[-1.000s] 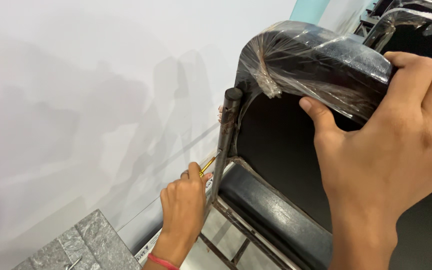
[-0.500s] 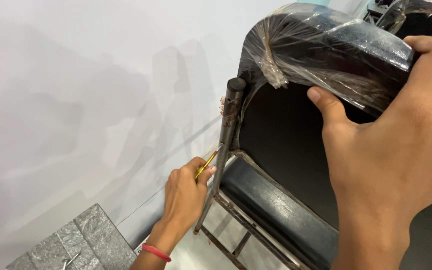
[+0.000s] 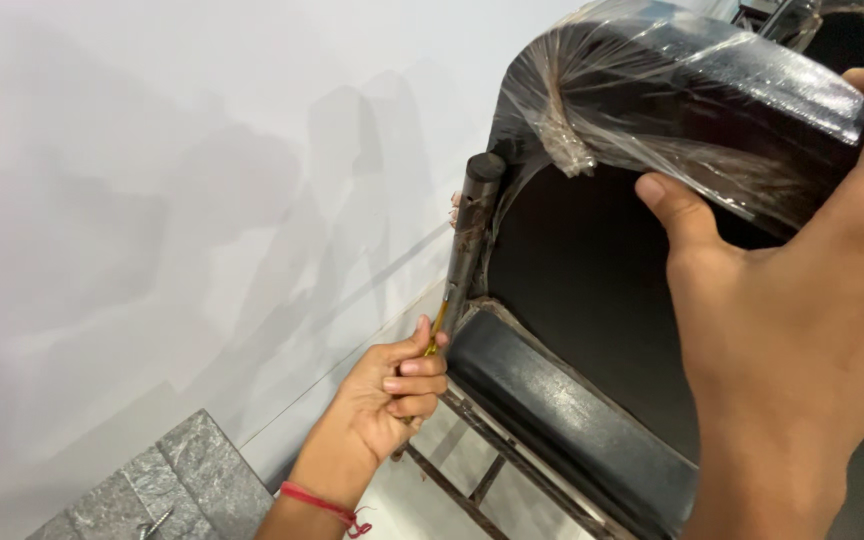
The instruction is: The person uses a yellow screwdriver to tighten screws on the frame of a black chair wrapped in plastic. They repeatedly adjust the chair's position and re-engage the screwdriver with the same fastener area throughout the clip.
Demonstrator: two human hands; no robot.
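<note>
Beside a white wall (image 3: 152, 150), our left hand (image 3: 392, 395) grips a yellow-handled screwdriver (image 3: 439, 322) against the chair's metal post (image 3: 467, 240), our right hand (image 3: 792, 330) clasps the plastic-wrapped backrest (image 3: 672, 110), fastening seemingly unfinished.

Clear plastic wrap (image 3: 692, 110) covers the black chair backrest (image 3: 752, 150) at upper right, bunched into a knot at its left; no labels, signs or screens.
</note>
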